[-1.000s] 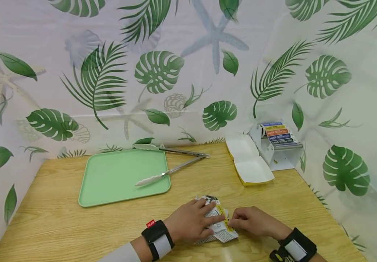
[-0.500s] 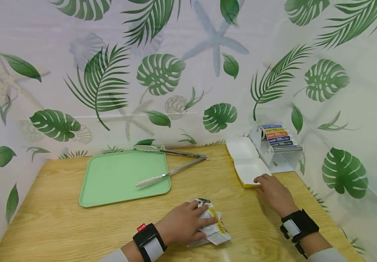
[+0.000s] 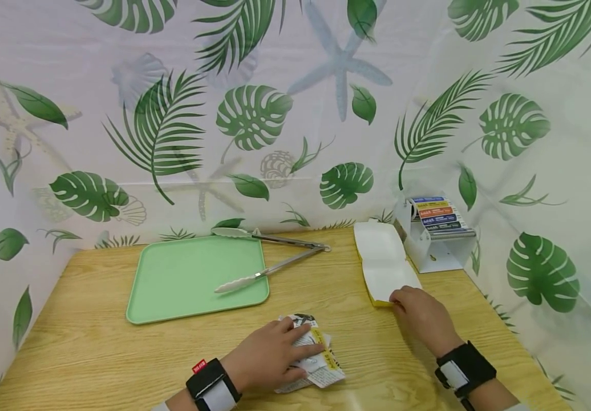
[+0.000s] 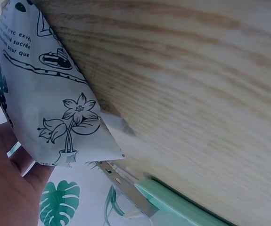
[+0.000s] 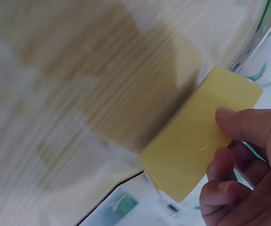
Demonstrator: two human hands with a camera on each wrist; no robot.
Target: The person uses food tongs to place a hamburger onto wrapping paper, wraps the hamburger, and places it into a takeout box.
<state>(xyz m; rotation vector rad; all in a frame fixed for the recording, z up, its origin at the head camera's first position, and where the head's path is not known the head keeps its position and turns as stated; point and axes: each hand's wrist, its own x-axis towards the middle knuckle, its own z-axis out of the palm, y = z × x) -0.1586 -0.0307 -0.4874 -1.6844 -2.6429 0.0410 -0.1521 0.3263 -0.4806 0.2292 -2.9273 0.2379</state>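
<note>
My left hand [image 3: 267,357] lies with spread, straight fingers across a parcel wrapped in printed paper [image 3: 328,375] near the table's front. A yellow label strip crosses its top; the left wrist view shows a flower drawing on the wrapper [image 4: 74,127], and what is inside is hidden. To the right, my right hand [image 3: 426,319] pinches the near edge of an open hinged paper food box [image 3: 385,262], white inside and yellow outside. Up close in the right wrist view, the thumb presses on the box's yellow wall [image 5: 187,141], with the other fingers curled behind.
A green tray [image 3: 187,279] stands at the left, with spread metal tongs [image 3: 290,264] lying partly over its right side. Behind the box is a white dispenser [image 3: 431,257] with a roll of coloured labels [image 3: 434,211]. Patterned sheets line the back and sides.
My right hand has left the parcel, reached the box and drawn it slightly nearer, away from the dispenser. My left hand has slid the parcel to the left.
</note>
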